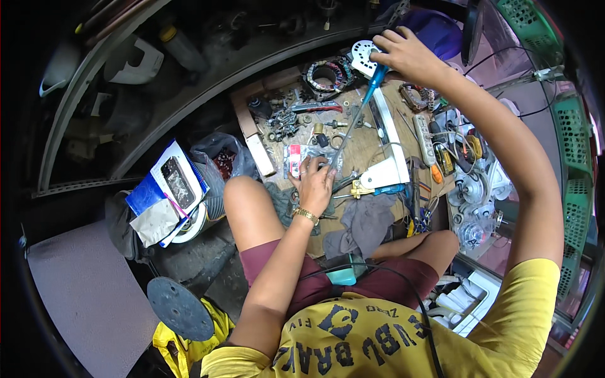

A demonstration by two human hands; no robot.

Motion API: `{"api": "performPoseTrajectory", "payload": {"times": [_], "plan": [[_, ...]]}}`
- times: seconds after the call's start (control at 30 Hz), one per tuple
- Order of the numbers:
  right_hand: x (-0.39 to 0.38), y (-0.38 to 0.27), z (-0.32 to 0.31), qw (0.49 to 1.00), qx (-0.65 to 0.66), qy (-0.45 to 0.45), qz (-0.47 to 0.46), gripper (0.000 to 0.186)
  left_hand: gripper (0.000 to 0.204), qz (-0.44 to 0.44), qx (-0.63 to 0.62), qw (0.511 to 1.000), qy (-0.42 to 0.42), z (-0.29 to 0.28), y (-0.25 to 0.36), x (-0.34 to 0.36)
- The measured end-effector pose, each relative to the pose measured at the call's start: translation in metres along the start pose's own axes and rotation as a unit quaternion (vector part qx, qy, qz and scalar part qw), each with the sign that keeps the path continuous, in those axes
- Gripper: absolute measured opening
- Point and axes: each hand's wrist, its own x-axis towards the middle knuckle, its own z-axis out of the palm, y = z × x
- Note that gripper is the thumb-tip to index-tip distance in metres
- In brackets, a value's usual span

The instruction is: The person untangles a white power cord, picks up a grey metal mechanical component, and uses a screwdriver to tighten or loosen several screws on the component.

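My right hand [408,58] is raised at the far right of the board, its fingers closed around the top of the blue handle of a long screwdriver [357,121]. The shaft slants down and left, its lower end close to my left fingertips. Bent fingers of my left hand [313,188] press on a clear plastic packet [293,157] with a red and white label; what lies under them is hidden. Behind the screwdriver handle is a white round slotted part [365,59]. Metal rings and small fittings [319,140] lie just beyond the packet.
A wound motor stator [328,75] sits at the back of the wooden board [392,101]. To the right are a white metal bar [386,123], a power strip [423,140] and piled fan parts [471,189]. A grey rag [362,225] lies near my legs, and a blue-and-white package [173,183] stands left.
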Motion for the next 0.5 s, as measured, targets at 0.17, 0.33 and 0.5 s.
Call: {"api": "performPoseTrajectory", "payload": {"times": [0.17, 0.33, 0.5], "plan": [[-0.015, 0.002, 0.020, 0.996, 0.059, 0.033, -0.052, 0.045, 0.116, -0.112, 0.101, 0.989, -0.005, -0.034, 0.018, -0.039], [0.021, -0.009, -0.002, 0.998, 0.037, 0.023, -0.036, 0.038, 0.113, -0.182, -0.037, 0.983, -0.009, -0.018, -0.017, -0.078], [0.018, 0.005, 0.006, 0.986, 0.053, -0.135, -0.086, 0.040, 0.099, -0.138, -0.027, 0.990, -0.005, -0.010, -0.024, -0.080]]}}
